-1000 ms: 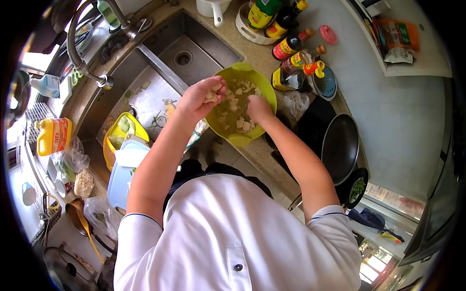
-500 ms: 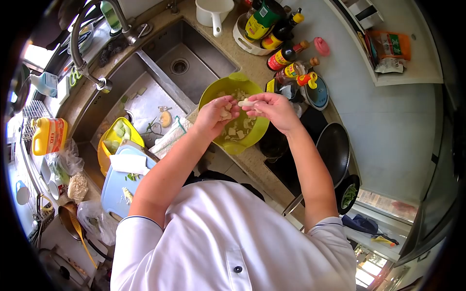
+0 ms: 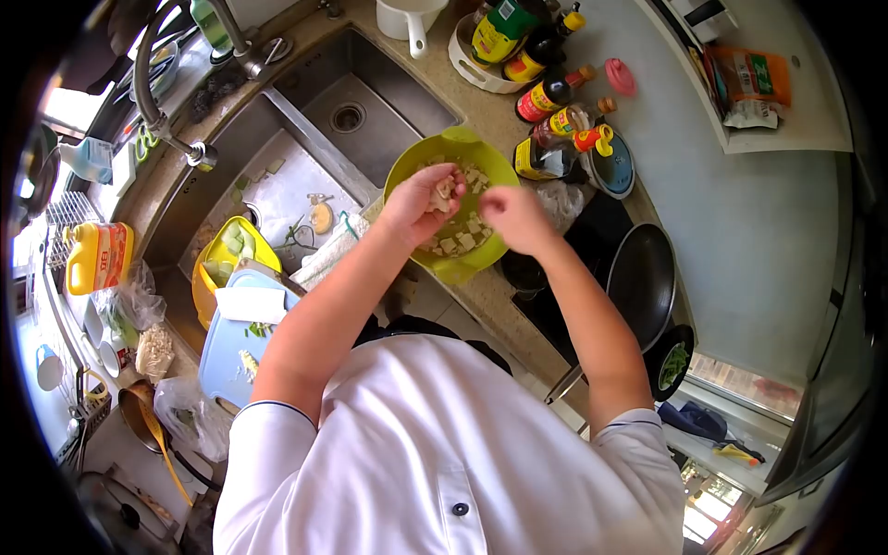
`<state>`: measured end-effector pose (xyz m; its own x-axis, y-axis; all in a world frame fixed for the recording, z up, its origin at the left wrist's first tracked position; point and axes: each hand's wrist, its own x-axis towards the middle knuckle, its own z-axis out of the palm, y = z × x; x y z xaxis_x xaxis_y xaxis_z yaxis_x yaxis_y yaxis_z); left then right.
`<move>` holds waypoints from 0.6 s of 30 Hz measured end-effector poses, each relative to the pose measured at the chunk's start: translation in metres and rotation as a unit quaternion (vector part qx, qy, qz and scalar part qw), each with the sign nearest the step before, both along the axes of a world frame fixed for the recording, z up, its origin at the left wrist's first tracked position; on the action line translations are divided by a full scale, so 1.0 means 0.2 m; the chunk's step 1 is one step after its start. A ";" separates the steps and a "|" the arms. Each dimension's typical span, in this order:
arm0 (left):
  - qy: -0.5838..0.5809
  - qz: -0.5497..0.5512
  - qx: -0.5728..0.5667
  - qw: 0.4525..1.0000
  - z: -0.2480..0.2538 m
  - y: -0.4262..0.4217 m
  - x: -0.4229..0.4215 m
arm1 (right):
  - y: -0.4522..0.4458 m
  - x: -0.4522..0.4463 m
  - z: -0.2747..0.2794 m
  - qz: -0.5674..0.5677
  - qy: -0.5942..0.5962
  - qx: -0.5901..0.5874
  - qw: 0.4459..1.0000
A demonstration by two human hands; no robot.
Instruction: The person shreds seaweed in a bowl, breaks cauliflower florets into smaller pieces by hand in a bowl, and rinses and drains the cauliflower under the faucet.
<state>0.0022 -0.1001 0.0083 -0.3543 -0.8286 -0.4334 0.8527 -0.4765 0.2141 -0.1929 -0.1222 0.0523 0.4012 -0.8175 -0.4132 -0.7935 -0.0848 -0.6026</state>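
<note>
My left hand [image 3: 421,205] is cupped over the left side of a yellow-green bowl [image 3: 404,157], its fingers closed around several pale, soft-looking food pieces [image 3: 445,192]. Across from it, at the bowl's right side, my right hand [image 3: 520,220] is slightly blurred with its fingers curled together. Whatever may be between those fingers is hidden. Small pale chunks [image 3: 470,238] lie scattered inside the bowl, which stands at the counter's front edge beside the sink.
A double steel sink [image 3: 370,125] lies to the left, with a yellow container [image 3: 254,268] of light green pieces and a blue cutting board [image 3: 222,361] nearby. Sauce bottles [image 3: 546,97] stand behind the bowl. A black pan [image 3: 641,287] is at the right.
My right hand has moved right and slightly down, away from my left. The white piece seen in its fingers before no longer shows. The view has shifted slightly.
</note>
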 end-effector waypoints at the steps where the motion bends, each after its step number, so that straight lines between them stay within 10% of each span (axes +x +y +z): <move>1: -0.011 0.002 0.015 1.000 0.02 -0.01 0.01 | 0.03 0.00 -0.07 0.048 0.037 0.025 0.998; 9: -0.035 0.010 0.014 0.999 0.05 -0.07 0.10 | 0.10 0.14 -0.45 0.166 0.066 0.041 0.983; 14: -0.024 0.013 0.000 1.000 0.05 -0.11 0.16 | 0.00 0.15 -0.45 -0.180 -0.169 0.305 0.920; 18: -0.028 0.016 0.028 0.999 0.08 -0.14 0.17 | 0.04 0.31 -0.45 -0.141 -0.200 0.279 0.929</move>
<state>0.0366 -0.1277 0.0245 -0.3012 -0.8132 -0.4980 0.8553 -0.4613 0.2359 -0.1317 -0.1137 -0.0384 0.4161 -0.6173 -0.6677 -0.4395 0.5063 -0.7420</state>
